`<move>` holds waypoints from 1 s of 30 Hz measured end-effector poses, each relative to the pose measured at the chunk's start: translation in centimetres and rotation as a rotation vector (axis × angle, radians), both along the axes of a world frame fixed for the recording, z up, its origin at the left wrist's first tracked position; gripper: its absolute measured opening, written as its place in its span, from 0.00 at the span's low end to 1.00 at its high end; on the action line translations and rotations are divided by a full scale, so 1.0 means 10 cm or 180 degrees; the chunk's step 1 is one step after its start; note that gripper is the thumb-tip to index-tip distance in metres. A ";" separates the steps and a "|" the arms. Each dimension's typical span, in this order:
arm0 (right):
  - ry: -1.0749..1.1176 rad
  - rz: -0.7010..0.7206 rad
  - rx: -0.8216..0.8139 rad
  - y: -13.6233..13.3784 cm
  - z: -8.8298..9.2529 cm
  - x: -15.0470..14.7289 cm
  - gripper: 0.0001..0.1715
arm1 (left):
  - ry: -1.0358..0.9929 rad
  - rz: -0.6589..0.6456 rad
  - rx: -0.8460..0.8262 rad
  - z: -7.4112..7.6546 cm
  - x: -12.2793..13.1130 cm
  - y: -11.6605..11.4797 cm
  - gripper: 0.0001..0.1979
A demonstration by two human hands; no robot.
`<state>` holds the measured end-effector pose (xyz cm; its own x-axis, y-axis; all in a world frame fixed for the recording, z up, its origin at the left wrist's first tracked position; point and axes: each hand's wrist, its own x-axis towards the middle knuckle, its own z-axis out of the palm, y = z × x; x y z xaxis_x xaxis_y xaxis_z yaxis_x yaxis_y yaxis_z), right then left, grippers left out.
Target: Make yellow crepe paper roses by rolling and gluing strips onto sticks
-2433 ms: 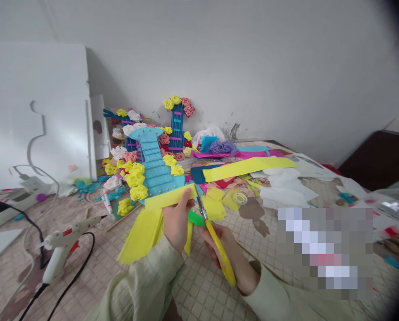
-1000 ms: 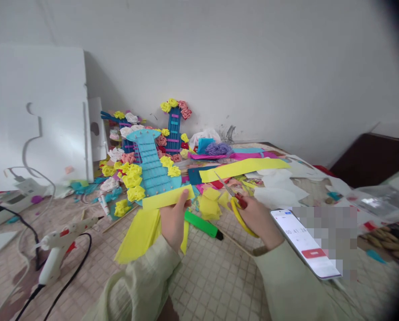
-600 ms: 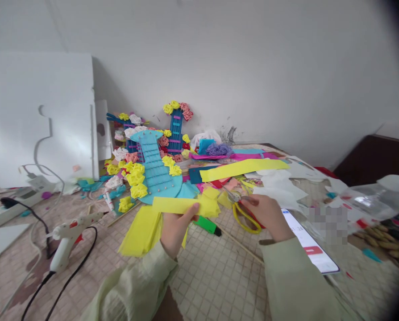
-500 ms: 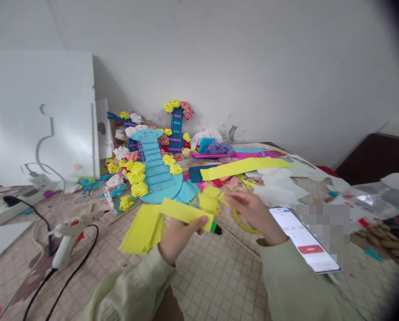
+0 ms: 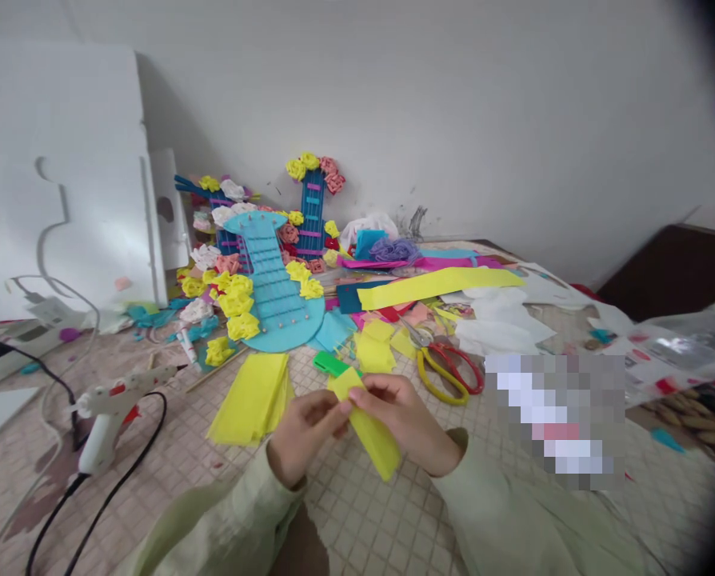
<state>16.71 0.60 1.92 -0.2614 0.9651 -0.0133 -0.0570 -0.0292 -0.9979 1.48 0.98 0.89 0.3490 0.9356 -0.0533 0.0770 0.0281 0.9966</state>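
In front of me a folded yellow crepe paper strip (image 5: pixel 374 442) slants down to the right. My right hand (image 5: pixel 414 420) is closed on its upper part, thumb on top. My left hand (image 5: pixel 306 432) pinches the strip's left edge, its fingertips partly hidden. A bright green object (image 5: pixel 329 365), perhaps a clip or small tool, sticks out beyond the strip's upper end; I cannot tell which fingers touch it. Left of my hands lies a stack of yellow paper sheets (image 5: pixel 250 398). Scissors (image 5: pixel 445 380) with yellow and red handles lie beyond my right hand.
A white glue gun (image 5: pixel 109 416) with a black cord lies at the left. Behind stand a light blue guitar-shaped board (image 5: pixel 277 292) and paper flowers (image 5: pixel 236 304). A long yellow strip (image 5: pixel 441 286) and white paper scraps (image 5: pixel 501 324) lie at the back right.
My right hand has come left and down from near the scissors to the yellow strip. The strip has turned from nearly level to steeply slanted, and the green end now points up and left.
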 end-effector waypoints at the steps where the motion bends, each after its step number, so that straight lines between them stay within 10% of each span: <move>1: -0.0011 0.0013 -0.0033 0.00 0.00 0.00 0.16 | -0.0157 0.0281 0.0059 0.02 -0.02 0.02 0.13; 13: -0.0186 -0.0058 -0.0164 0.00 -0.07 -0.01 0.13 | -0.0240 0.1013 0.0219 0.09 -0.12 0.03 0.05; 30: -0.0726 0.0179 0.0166 0.02 -0.08 0.00 0.12 | -0.0284 0.0769 -0.0146 0.06 -0.12 0.06 0.09</move>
<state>16.75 0.75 1.07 -0.3107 0.9501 -0.0287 0.1702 0.0259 -0.9851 0.32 1.62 1.48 0.1209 0.9897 -0.0767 -0.0258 0.0804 0.9964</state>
